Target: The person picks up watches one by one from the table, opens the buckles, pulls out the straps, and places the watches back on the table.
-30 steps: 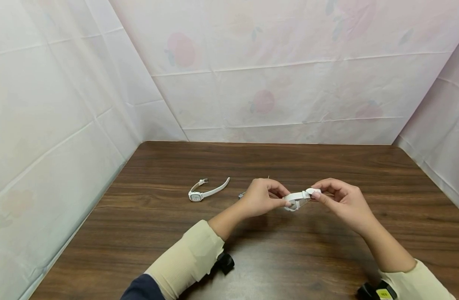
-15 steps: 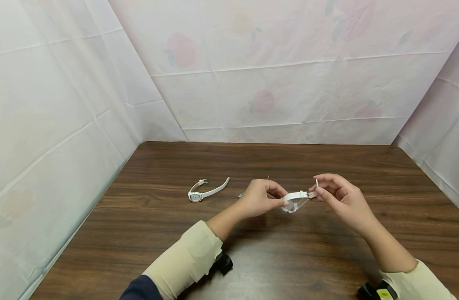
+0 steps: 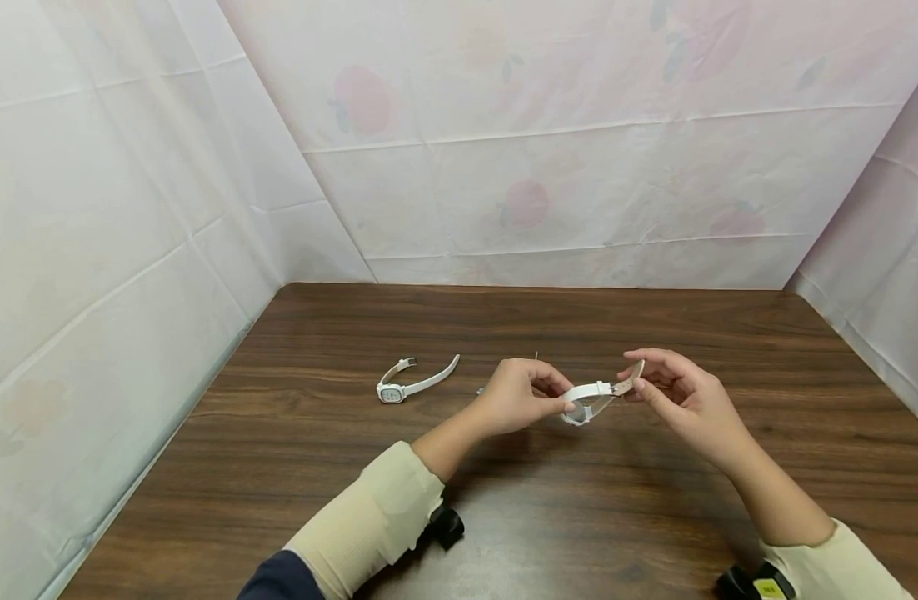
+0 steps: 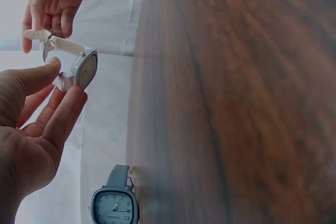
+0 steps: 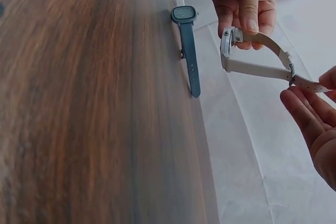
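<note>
A white wristwatch (image 3: 588, 393) is held above the table between both hands, its strap looped and run through the buckle. My left hand (image 3: 515, 398) pinches it near the case, thumb on the strap in the right wrist view. My right hand (image 3: 684, 404) pinches the strap's free end (image 5: 310, 85), just beyond the metal buckle (image 5: 292, 71). That end bends upward and shows its beige underside. In the left wrist view the watch case (image 4: 87, 70) faces right. Behind my left hand, a blue-grey wristwatch (image 5: 189, 59) lies on the table, mostly hidden in the head view.
Another white wristwatch (image 3: 391, 393) lies unfastened on the brown wooden table (image 3: 339, 517), left of my hands. Pale patterned cloth (image 3: 579, 167) hangs behind the table and along both sides. Black wrist cameras (image 3: 447, 527) sit under my sleeves.
My right hand has risen slightly and regripped the strap end, which has turned from its white outer face to its underside. The buckle has come into sight. My left hand has barely moved.
</note>
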`<action>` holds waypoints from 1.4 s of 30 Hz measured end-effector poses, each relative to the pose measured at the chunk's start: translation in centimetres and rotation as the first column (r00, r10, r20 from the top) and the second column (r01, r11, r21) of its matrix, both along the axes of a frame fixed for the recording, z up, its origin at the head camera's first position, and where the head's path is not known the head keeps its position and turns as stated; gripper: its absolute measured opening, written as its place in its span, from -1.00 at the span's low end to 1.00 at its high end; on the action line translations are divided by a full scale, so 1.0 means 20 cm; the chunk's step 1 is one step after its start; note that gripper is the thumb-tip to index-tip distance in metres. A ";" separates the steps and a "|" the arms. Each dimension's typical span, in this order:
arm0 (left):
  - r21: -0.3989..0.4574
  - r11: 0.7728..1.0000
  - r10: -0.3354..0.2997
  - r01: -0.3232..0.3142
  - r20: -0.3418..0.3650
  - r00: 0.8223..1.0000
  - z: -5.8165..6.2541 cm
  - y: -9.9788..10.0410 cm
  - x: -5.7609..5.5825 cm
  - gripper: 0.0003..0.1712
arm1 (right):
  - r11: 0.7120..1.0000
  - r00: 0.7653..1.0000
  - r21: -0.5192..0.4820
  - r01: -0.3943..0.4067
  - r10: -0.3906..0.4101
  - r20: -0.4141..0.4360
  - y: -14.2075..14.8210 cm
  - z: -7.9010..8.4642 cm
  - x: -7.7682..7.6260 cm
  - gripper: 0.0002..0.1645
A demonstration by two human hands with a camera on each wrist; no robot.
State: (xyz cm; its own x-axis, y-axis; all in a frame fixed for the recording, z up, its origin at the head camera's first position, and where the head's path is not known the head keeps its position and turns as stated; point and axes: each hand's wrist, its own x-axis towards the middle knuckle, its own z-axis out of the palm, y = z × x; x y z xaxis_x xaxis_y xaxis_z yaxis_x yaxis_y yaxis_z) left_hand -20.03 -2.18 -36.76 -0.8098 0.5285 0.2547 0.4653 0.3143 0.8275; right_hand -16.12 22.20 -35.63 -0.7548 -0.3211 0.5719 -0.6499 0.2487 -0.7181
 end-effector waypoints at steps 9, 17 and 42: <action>-0.020 1.000 -0.008 0.007 -0.011 1.000 0.00 -0.01 0.00 -0.88 | 0.991 0.992 -0.128 -0.042 0.056 0.114 0.00 0.03 0.01 -0.72; -0.066 0.997 -0.039 0.042 0.049 0.998 0.01 0.00 0.00 -0.87 | 0.960 0.959 -0.244 -0.138 0.191 0.210 0.01 0.03 0.00 -0.78; 0.123 0.992 -0.017 0.019 -0.013 1.000 0.04 0.08 0.05 -0.78 | 0.989 0.963 -0.145 -0.023 0.061 0.262 -0.06 0.06 0.02 -0.79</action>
